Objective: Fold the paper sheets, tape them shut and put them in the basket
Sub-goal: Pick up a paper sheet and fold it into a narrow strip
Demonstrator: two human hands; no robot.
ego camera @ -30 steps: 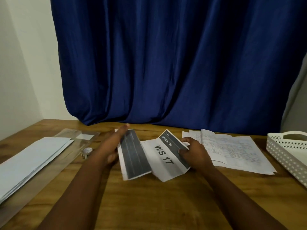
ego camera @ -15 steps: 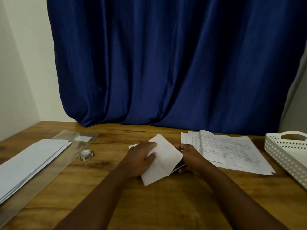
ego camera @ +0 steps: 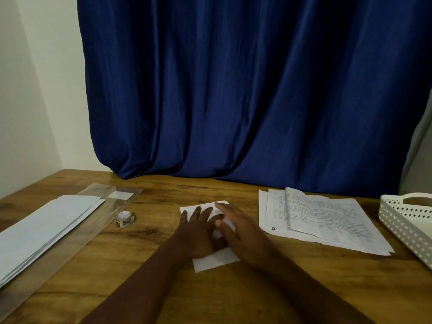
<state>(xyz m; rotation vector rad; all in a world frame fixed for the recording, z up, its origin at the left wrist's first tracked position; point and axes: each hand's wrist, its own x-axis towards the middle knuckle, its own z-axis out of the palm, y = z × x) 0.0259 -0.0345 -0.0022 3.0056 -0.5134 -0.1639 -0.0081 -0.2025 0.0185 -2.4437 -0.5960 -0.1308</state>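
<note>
- Looks like the folding step: a folded paper sheet point(ego camera: 216, 259) lies flat on the bench point(ego camera: 233, 288), right in front of the person, and both hands are flattening it.
- Left hand point(ego camera: 198, 232) lies palm down on the left part of the sheet, fingers straight and spread a bit, pressing rather than gripping anything.
- Right hand point(ego camera: 240, 232) is also flat on it, fingers stretched out toward the far edge and overlapping the left hand's fingertips. It holds nothing either.
- My guess for the next move: one hand has to keep the fold pinned while the other goes for the tape roll point(ego camera: 124, 218), which sits on the bench off to the left, near but not touching the sheet.
- The tape isn't on yet as far as I can see, so the packet could spring open if both hands let go.
- The white basket point(ego camera: 397, 220) waits at the far right edge, well apart, with a stack of printed sheets point(ego camera: 327, 220) between it and the hands.
</note>
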